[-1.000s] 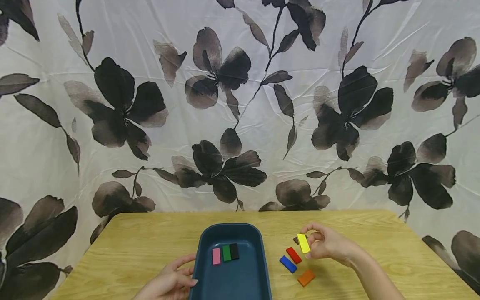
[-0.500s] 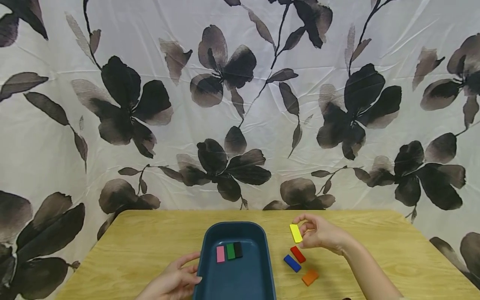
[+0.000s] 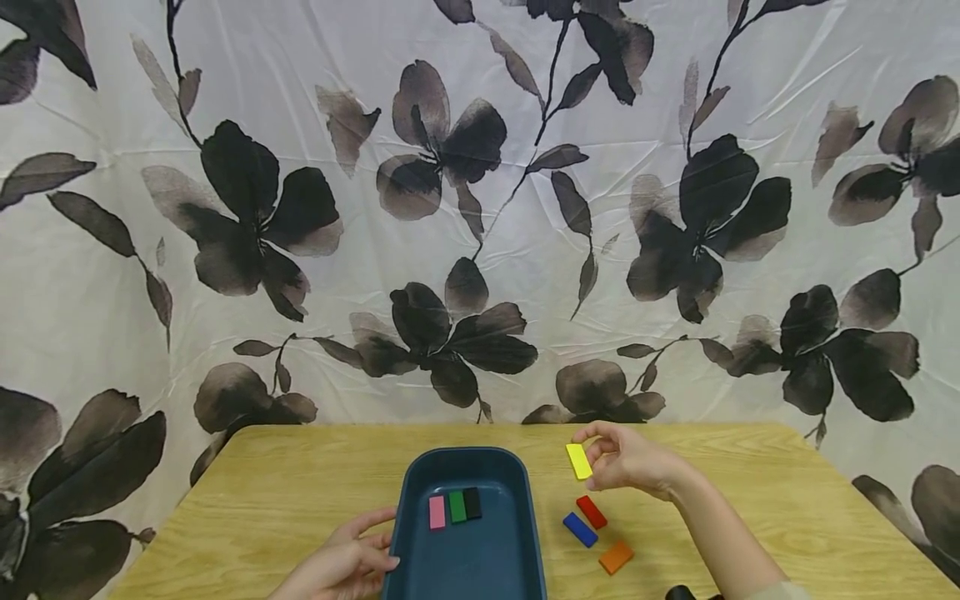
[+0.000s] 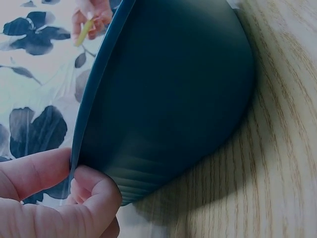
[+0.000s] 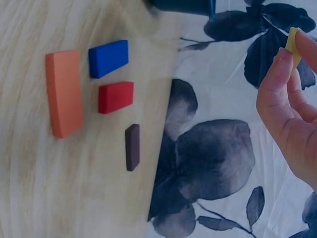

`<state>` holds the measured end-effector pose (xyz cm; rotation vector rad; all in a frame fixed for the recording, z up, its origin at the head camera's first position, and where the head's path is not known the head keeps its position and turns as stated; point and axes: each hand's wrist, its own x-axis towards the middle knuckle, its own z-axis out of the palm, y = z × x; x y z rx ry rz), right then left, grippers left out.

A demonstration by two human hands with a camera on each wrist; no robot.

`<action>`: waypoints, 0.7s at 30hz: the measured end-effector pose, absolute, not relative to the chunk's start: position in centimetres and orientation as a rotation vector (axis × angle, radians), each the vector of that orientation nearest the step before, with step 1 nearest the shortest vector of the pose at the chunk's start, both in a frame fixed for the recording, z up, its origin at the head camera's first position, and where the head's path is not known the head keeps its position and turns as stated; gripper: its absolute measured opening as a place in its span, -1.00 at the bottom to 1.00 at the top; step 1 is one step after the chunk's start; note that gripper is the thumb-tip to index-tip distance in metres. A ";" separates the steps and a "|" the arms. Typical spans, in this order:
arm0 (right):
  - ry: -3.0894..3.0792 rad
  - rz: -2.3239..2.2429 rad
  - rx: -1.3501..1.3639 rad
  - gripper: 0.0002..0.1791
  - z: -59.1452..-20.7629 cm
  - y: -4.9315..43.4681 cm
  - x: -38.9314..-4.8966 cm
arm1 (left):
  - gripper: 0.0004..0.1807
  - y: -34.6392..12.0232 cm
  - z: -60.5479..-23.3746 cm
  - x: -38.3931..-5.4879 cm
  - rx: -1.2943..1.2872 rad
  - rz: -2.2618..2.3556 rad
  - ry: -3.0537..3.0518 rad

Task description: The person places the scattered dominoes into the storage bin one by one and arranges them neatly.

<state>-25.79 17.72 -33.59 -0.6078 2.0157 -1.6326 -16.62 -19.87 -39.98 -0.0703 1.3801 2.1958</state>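
My right hand [image 3: 630, 460] pinches a yellow block [image 3: 578, 462] between fingertips and thumb, raised above the table right of the dark teal tray [image 3: 534, 546]. The right wrist view shows the yellow block [image 5: 293, 47] edge-on, high over the table. At the tray's left side, my left hand [image 3: 343, 557] holds its rim; the left wrist view has thumb and finger gripping the rim [image 4: 83, 116]. Inside the tray, a pink block [image 3: 437, 512], a green block [image 3: 457, 507] and a black block [image 3: 472, 503] lie in a row near the far end.
On the table [image 3: 315, 467], right of the tray, lie a red block [image 3: 592, 512], a blue block [image 3: 580, 530] and an orange block [image 3: 616, 557]. A dark brown block [image 5: 132, 148] appears beyond the red one in the right wrist view. A floral cloth [image 3: 480, 208] hangs behind the table.
My right hand has carried the yellow block leftward and a little up, towards the tray. The left hand and the tray keep their place.
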 end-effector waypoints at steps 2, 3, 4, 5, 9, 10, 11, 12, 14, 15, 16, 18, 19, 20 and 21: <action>2.021 -1.638 -0.599 -0.35 -33.5 17.6 -25.9 | -0.17 -19.9 -40.0 -16.7 -0.063 2.193 1.367; 2.024 -1.644 -0.595 -0.35 -33.5 17.6 -26.0 | -0.17 -19.9 -40.0 -16.7 -0.066 2.196 1.367; 2.026 -1.650 -0.588 -0.36 -33.5 17.5 -26.0 | -0.17 -19.8 -40.1 -16.7 -0.066 2.197 1.369; 2.026 -1.653 -0.590 -0.36 -33.4 17.5 -26.0 | -0.18 -19.8 -40.1 -16.8 -0.064 2.196 1.370; 2.022 -1.661 -0.585 -0.36 -33.2 17.3 -26.1 | -0.18 -19.7 -40.1 -16.8 -0.073 2.197 1.378; 2.022 -1.658 -0.585 -0.36 -33.2 17.3 -26.1 | -0.18 -19.6 -40.1 -16.8 -0.072 2.195 1.373; 2.024 -1.653 -0.590 -0.36 -33.1 17.2 -26.1 | -0.18 -19.6 -40.1 -16.8 -0.072 2.194 1.372; 2.027 -1.648 -0.585 -0.36 -33.1 17.1 -26.1 | -0.18 -19.6 -40.1 -16.8 -0.075 2.193 1.373; 2.037 -1.638 -0.586 -0.35 -32.9 16.9 -26.2 | -0.18 -19.6 -40.0 -16.7 -0.084 2.195 1.369; 2.044 -1.632 -0.591 -0.35 -32.9 16.9 -26.2 | -0.18 -19.6 -40.0 -16.7 -0.086 2.196 1.373; 2.045 -1.629 -0.591 -0.34 -32.8 16.8 -26.3 | -0.18 -19.6 -40.0 -16.8 -0.086 2.196 1.379; 2.037 -1.628 -0.594 -0.34 -32.7 16.5 -26.4 | -0.18 -19.6 -39.9 -16.8 -0.087 2.194 1.391; 2.031 -1.629 -0.596 -0.34 -32.7 16.5 -26.4 | -0.18 -19.6 -39.9 -16.8 -0.089 2.193 1.391; 2.025 -1.629 -0.599 -0.34 -32.6 16.4 -26.5 | -0.18 -19.7 -39.9 -16.7 -0.088 2.192 1.387; 2.021 -1.630 -0.600 -0.34 -32.6 16.3 -26.5 | -0.18 -19.7 -39.9 -16.7 -0.081 2.188 1.388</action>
